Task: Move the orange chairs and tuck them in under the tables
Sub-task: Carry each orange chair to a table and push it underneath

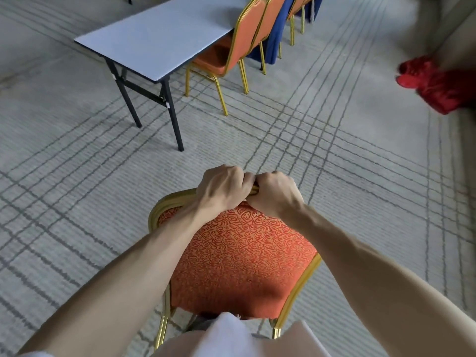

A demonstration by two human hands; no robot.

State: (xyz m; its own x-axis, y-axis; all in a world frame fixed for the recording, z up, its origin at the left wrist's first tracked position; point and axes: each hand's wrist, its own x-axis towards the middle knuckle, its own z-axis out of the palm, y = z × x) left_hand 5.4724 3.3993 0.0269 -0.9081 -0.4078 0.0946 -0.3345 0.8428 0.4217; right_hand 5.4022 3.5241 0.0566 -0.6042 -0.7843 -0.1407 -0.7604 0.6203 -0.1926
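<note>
An orange patterned chair (239,258) with a gold frame stands right in front of me. My left hand (221,188) and my right hand (274,193) grip the top rail of its backrest side by side, fingers curled over the gold bar. Ahead to the left stands a white folding table (154,39) with black legs. Another orange chair (231,50) is tucked under its right side, and further orange chairs (296,11) stand behind it.
Grey carpet with a dark line pattern lies between my chair and the table. A blue table cloth (275,34) hangs behind the tucked chairs. A red cloth bundle (435,83) lies on the floor at the right by a wall.
</note>
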